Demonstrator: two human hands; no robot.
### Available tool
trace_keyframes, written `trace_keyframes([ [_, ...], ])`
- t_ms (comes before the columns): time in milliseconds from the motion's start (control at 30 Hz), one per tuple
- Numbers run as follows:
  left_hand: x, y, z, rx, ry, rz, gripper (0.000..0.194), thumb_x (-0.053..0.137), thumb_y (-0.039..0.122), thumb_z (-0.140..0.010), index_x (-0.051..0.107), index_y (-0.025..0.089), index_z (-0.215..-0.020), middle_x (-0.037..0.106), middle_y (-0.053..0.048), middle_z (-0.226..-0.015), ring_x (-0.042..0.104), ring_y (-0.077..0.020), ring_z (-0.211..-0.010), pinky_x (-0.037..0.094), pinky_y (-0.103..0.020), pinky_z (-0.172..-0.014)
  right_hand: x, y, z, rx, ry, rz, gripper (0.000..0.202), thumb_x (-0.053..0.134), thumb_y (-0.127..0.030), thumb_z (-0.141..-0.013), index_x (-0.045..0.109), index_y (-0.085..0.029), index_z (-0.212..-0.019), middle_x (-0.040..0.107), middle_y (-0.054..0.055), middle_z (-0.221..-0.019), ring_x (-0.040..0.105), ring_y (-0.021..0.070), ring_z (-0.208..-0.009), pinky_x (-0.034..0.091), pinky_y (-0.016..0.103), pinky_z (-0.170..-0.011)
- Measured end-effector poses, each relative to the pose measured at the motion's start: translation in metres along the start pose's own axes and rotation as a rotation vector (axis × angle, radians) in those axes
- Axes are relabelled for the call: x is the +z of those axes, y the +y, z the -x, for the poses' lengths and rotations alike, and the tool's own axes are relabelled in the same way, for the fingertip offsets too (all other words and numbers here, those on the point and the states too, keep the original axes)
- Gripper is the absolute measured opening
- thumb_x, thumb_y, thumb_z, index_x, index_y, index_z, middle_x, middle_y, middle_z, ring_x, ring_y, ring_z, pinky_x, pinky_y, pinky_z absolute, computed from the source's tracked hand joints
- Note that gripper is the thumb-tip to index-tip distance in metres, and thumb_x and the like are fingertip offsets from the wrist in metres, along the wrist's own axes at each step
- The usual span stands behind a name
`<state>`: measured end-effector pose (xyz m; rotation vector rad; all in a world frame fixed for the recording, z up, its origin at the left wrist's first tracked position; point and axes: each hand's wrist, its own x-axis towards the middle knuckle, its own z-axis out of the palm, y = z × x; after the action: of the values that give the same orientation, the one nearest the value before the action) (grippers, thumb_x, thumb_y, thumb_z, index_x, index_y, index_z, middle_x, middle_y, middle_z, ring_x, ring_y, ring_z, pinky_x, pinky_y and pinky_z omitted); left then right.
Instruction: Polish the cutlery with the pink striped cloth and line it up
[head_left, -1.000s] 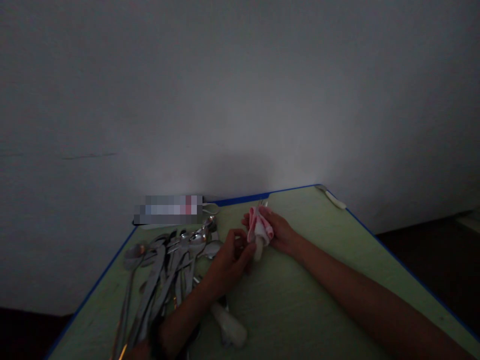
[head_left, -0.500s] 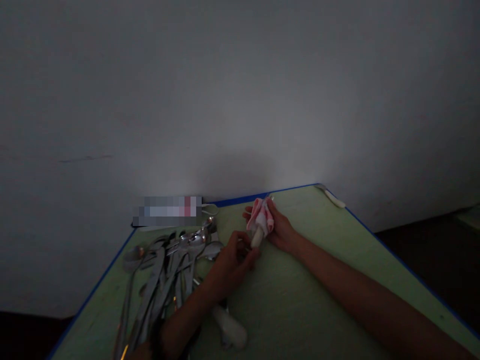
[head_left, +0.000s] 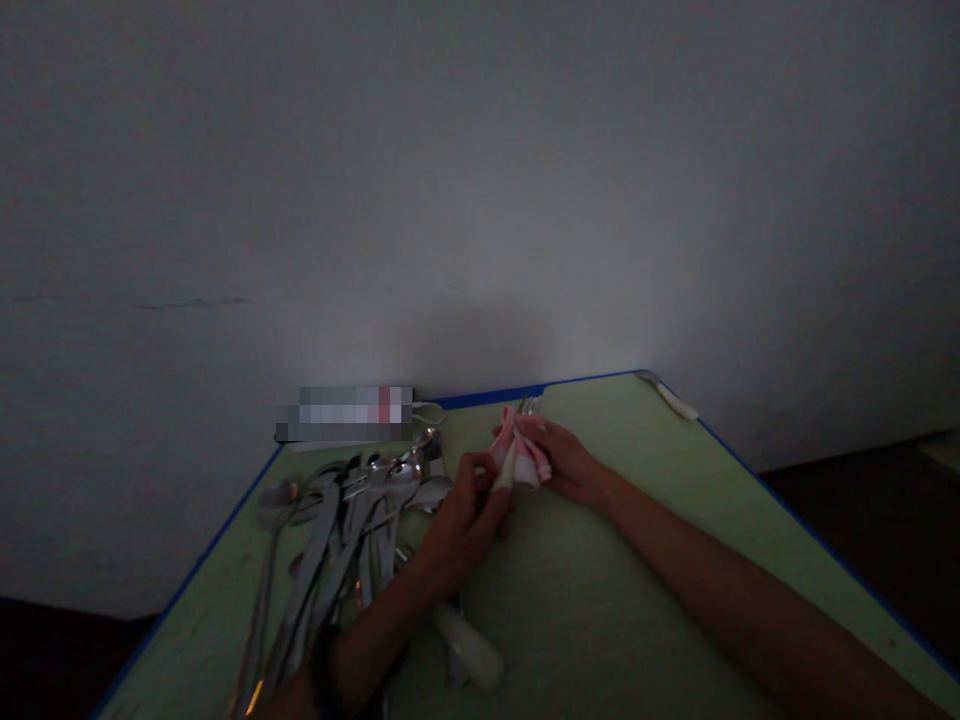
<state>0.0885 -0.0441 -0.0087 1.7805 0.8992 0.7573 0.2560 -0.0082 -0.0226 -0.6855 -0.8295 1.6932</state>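
Right of the cutlery pile (head_left: 324, 525): a fork (head_left: 508, 466) in both hands

The pile's pieces lie crossed under and beside my left forearm (head_left: 397, 610), so a sagging wrist could catch one and set several sliding. At the pile's near right side, a loose white handle (head_left: 476, 645) might get nudged too. Just right of the pile, my left hand (head_left: 465, 520) pinches the fork's pale handle; too slack a pinch could let it twist. Farther right, the pink cloth (head_left: 534, 468) is bunched against the fork, gripped by my right hand (head_left: 568, 464); tines poke out beyond, and slipping forward could prick me. Well right of the pile, a white-handled utensil (head_left: 675, 400) lies at the table (head_left: 622, 450) edge, where a bump could tip it off.
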Motion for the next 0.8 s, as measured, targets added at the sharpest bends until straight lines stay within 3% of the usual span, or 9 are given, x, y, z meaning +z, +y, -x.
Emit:
trace_keyframes([
  [133,0.000,0.003,0.000,0.014,-0.023,-0.034,0.015,0.037,0.030,-0.091,0.033,0.022,-0.103,0.049,0.006,-0.070,0.048,-0.0092,-0.058,0.041,-0.022,-0.057,-0.001,0.002,-0.002,0.001,-0.035,-0.032,0.035,0.062,-0.042,-0.076,0.062,-0.014,-0.096,0.067,0.004,-0.078,0.059,0.0132,-0.068,0.044,0.025,-0.067],
  [333,0.002,0.000,-0.001,0.009,-0.056,-0.043,0.016,0.038,0.030,-0.091,0.035,0.022,-0.105,0.050,0.005,-0.074,0.047,-0.0082,-0.056,0.040,-0.020,-0.055,-0.002,0.004,-0.011,0.000,0.087,-0.234,0.036,0.053,-0.052,-0.078,0.059,-0.017,-0.079,0.059,-0.003,-0.058,0.052,0.0111,-0.055,0.042,0.024,-0.061],
  [467,0.002,-0.004,-0.001,0.017,-0.059,-0.017,0.017,0.037,0.031,-0.091,0.035,0.022,-0.106,0.050,0.004,-0.076,0.046,-0.0081,-0.056,0.039,-0.020,-0.054,-0.002,0.001,-0.011,0.024,0.071,-0.332,0.024,0.053,-0.040,-0.080,0.059,-0.017,-0.075,0.061,-0.002,-0.061,0.053,0.0117,-0.056,0.042,0.025,-0.059],
  [600,0.002,-0.003,0.000,0.030,-0.054,-0.048,0.016,0.036,0.031,-0.092,0.036,0.023,-0.106,0.050,0.004,-0.076,0.047,-0.0090,-0.057,0.040,-0.021,-0.056,-0.002,0.003,-0.008,0.025,0.024,-0.233,0.016,0.059,-0.030,-0.076,0.057,-0.016,-0.069,0.057,-0.002,-0.054,0.053,0.0126,-0.057,0.041,0.025,-0.058],
  [800,0.000,0.001,0.001,0.028,-0.085,-0.149,0.014,0.036,0.028,-0.091,0.040,0.022,-0.104,0.047,0.006,-0.068,0.046,-0.0104,-0.057,0.038,-0.022,-0.057,-0.002,0.005,-0.009,-0.070,0.046,-0.165,0.013,0.064,-0.026,-0.074,0.061,-0.017,-0.083,0.063,-0.001,-0.068,0.054,0.0109,-0.060,0.042,0.023,-0.059],
])
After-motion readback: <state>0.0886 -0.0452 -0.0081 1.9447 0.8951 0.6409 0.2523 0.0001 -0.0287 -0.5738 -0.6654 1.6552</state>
